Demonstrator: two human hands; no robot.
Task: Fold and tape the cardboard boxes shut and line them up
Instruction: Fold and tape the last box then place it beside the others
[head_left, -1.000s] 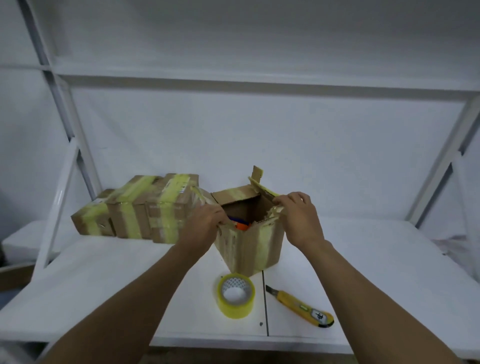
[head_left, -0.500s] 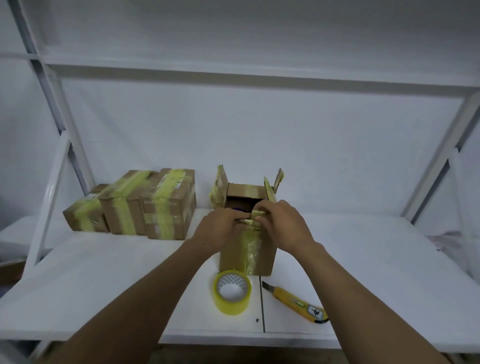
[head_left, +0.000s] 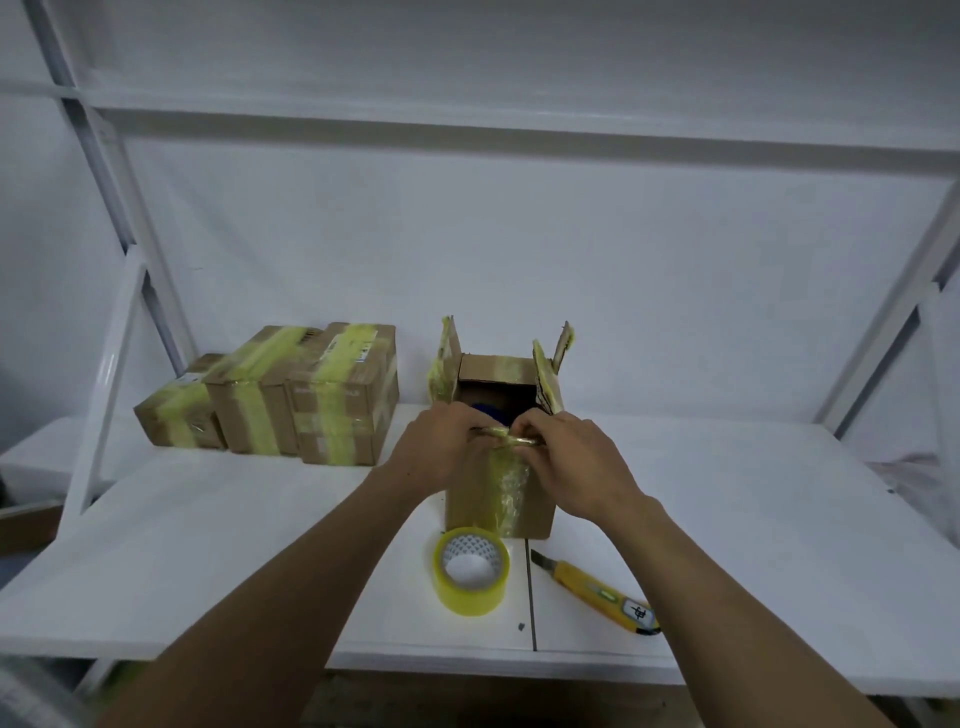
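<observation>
An open cardboard box (head_left: 498, 499) stands upright in the middle of the white table (head_left: 208, 545). Its left and right flaps stick up, and something blue shows inside. Old yellowish tape runs down its near face. My left hand (head_left: 441, 447) and my right hand (head_left: 566, 457) both grip the box's near top edge, fingers curled over the folded, tape-covered near flap. A roll of yellowish tape (head_left: 470, 569) lies on the table just in front of the box. Three taped boxes (head_left: 291, 400) stand side by side at the back left.
A yellow utility knife (head_left: 602, 597) lies right of the tape roll near the table's front edge. White shelf posts rise at the left (head_left: 109, 364) and the right (head_left: 883, 332), with a shelf above. A seam splits the tabletop under the box.
The open box has been turned square to me and its side flaps now stand up. Both hands moved from the box's sides to its near top edge.
</observation>
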